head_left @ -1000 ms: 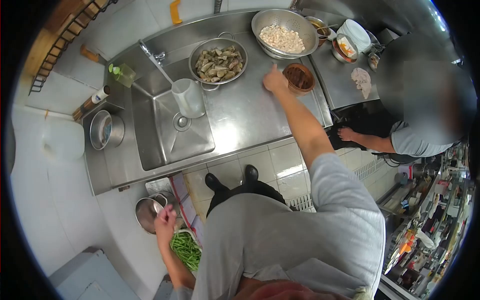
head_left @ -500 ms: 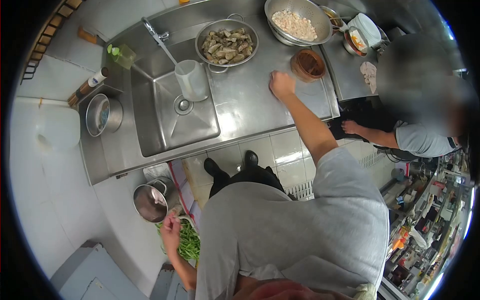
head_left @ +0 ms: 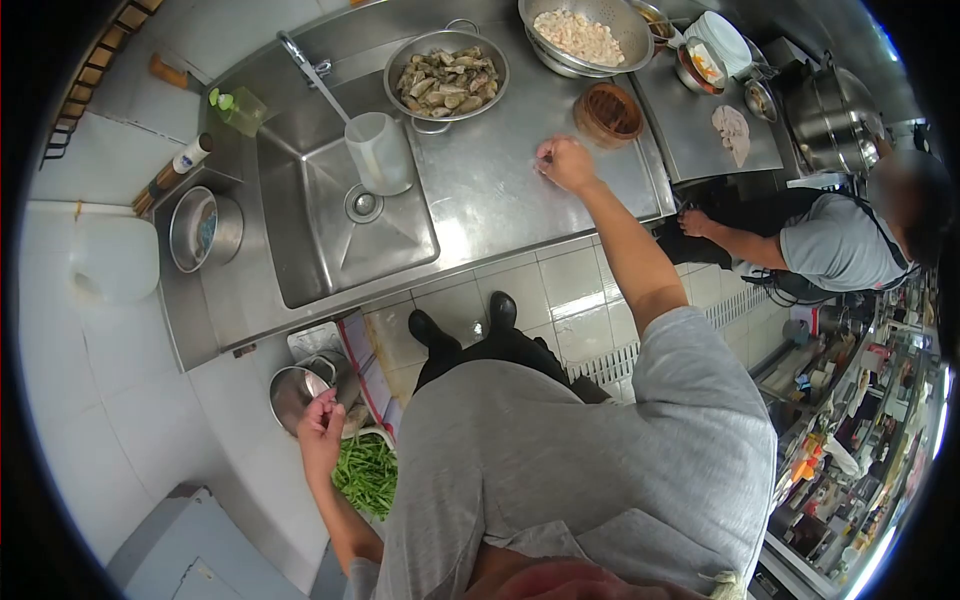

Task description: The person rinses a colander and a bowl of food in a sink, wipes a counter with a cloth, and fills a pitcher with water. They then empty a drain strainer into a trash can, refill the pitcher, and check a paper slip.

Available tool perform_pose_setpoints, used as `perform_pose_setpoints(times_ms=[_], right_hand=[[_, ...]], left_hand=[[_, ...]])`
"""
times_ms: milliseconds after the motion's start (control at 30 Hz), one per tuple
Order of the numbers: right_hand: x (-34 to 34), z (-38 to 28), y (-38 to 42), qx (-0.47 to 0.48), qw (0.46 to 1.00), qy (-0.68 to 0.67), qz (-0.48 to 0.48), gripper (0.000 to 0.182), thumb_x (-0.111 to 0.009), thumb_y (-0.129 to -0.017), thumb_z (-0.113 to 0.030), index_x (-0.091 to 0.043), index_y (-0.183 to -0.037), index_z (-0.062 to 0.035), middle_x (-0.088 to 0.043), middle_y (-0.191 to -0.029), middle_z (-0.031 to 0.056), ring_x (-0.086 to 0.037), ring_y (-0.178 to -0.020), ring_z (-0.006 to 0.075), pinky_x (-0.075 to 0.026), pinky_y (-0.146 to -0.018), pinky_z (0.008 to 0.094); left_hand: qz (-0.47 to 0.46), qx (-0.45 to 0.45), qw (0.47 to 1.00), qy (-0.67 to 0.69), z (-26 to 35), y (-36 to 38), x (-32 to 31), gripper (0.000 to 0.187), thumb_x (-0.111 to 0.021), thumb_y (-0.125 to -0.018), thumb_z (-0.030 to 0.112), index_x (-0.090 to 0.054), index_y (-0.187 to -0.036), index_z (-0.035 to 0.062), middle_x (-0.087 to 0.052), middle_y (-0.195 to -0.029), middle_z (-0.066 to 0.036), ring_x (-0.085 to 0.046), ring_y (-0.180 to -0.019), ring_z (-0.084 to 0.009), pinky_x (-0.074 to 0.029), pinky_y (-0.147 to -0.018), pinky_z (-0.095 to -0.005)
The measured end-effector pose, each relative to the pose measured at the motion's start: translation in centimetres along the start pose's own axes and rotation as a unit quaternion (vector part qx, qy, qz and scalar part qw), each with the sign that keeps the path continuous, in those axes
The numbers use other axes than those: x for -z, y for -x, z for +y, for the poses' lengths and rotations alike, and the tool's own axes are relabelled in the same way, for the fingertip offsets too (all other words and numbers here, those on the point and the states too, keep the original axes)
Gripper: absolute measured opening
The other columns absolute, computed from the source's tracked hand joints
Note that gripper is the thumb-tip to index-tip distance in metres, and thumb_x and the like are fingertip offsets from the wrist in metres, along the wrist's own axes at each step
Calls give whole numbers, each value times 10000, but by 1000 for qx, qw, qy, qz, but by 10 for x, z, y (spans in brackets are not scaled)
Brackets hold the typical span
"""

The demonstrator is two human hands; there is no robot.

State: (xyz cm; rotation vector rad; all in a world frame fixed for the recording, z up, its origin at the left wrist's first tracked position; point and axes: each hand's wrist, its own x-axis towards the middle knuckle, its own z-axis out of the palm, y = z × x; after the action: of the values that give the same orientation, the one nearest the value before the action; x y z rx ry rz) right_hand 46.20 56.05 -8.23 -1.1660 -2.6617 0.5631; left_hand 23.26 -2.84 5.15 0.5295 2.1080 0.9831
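My right hand (head_left: 565,163) is closed with curled fingers above the bare steel counter (head_left: 490,210). Just beside it, to the right, sits a round brown wooden container (head_left: 608,115); whether anything is inside my fist is hidden. My left hand (head_left: 321,428), fingers bent together, hangs low by the rim of a steel pot (head_left: 292,396) on the floor side. What it holds, if anything, I cannot make out. Under that wrist lies a heap of long green vegetables (head_left: 366,474). A steel colander of oysters or similar shellfish (head_left: 447,82) stands back on the counter.
To the left is a sink (head_left: 300,215) with a white plastic jug (head_left: 380,155) under the tap (head_left: 310,70). A colander of pale chopped pieces (head_left: 580,38) stands at the back. A co-worker (head_left: 840,245) bends at the right, near a large steel pot (head_left: 830,115).
My left hand has moved forward toward the pot. The fingers of my right hand have turned slightly. The co-worker's head has moved right and down, uncovering the large steel pot.
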Motion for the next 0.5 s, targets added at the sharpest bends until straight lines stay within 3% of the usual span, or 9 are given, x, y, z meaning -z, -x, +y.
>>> perform_pose_setpoints(times_ms=[367, 500], right_hand=[[19, -6, 8, 12, 997, -2, -74, 94, -670, -794, -129, -717, -876, -128, -642, -986, 85, -623, -990, 303, -515, -836, 420], [6, -2, 11, 11, 998, 31, -48, 86, -633, -820, -148, -695, -825, -88, -639, -994, 127, -616, -981, 341, -506, -840, 440]], left_hand=[[-1, -4, 1000, 20, -4, 1, 4, 310, -636, -949, 108, -606, -1214, -50, -590, -822, 20, -514, -731, -60, -439, -682, -210], [-17, -2, 999, 31, -2, -8, 4, 307, -646, -944, 107, -612, -1208, -46, -586, -827, 29, -507, -733, -52, -430, -669, -207]])
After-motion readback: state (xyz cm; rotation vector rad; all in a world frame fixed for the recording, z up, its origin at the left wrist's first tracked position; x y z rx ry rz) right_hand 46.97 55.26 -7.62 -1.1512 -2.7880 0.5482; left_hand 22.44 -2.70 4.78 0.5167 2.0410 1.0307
